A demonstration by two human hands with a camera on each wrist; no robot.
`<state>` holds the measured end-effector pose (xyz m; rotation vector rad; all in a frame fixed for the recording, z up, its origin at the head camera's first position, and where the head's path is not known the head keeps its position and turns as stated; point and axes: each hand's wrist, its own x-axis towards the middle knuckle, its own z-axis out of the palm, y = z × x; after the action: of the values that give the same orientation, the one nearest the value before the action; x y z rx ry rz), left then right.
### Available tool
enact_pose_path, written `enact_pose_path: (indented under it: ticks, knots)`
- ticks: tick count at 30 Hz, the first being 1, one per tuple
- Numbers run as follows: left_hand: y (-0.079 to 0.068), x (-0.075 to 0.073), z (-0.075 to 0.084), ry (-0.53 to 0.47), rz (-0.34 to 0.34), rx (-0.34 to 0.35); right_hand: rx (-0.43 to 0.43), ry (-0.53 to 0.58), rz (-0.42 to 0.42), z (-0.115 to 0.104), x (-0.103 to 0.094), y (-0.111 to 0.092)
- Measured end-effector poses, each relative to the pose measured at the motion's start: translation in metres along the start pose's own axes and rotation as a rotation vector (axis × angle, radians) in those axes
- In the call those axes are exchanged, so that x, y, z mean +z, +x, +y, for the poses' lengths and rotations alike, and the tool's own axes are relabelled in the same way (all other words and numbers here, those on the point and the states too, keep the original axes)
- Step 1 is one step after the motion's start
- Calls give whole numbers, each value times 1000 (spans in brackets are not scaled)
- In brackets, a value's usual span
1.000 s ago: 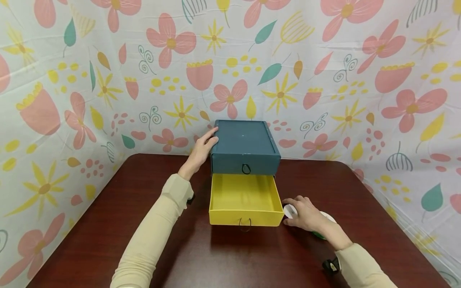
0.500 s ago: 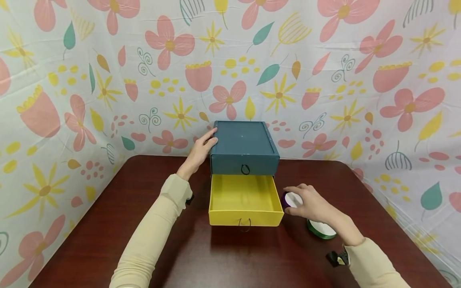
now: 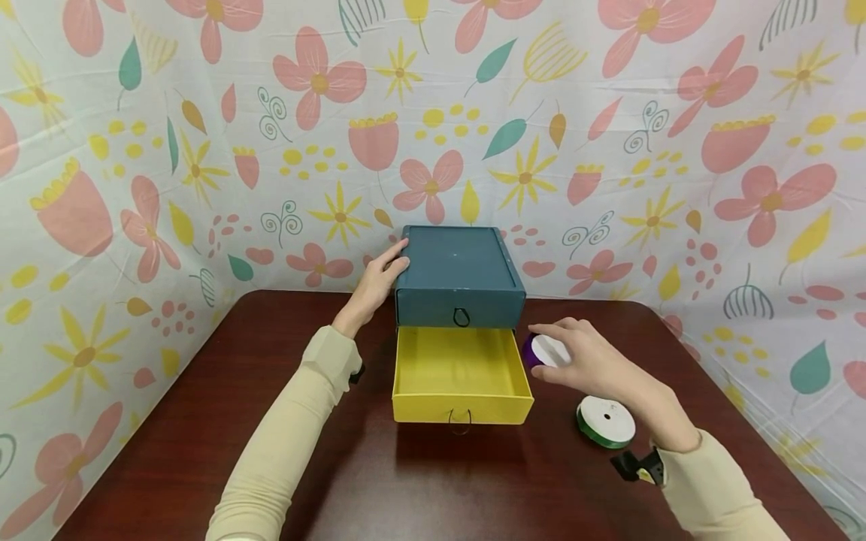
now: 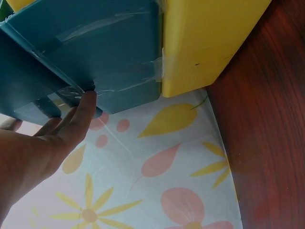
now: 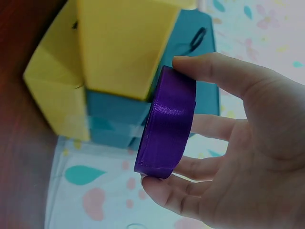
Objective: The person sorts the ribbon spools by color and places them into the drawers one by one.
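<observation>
Right hand (image 3: pixel 595 364) pinches purple ribbon (image 5: pixel 169 124) by its rim beside the yellow drawer (image 3: pixel 426 409), so it could slip; left hand (image 3: pixel 370 293) rests straight-fingered

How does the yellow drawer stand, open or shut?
Open. The yellow drawer juts out below the blue drawer, its inside showing in the head view.

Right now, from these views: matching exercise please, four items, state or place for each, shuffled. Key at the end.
Column 1
1. Purple ribbon roll
2. Green ribbon roll
3. Yellow drawer
4. Left hand

Column 2
A. Pulled open
B. Touching the side of the blue box
C. Held in the right hand
D. Lying flat on the table

Pairs: 1-C, 2-D, 3-A, 4-B
</observation>
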<state>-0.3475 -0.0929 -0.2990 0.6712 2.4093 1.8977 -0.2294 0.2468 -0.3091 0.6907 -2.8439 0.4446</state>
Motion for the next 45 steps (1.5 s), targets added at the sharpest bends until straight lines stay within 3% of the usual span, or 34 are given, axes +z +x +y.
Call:
enact_pose_path:
  ticks: [6,16,30,37,45]
  knots:
    - [-1,0,0,-14,9,0,-26,18,-8,-18,-2,7]
    - [0,1,-3,-31,12,0,-53,58,-55,-44,12,25]
    - [1,1,-1,-16,9,18,-93,98,-102,-60,33,43]
    - [16,-1,-25,-20,22,30,-75,96,-121,-64,45,49]
    - [16,1,-32,5,52,48,-68,52,-123,-68,54,53]
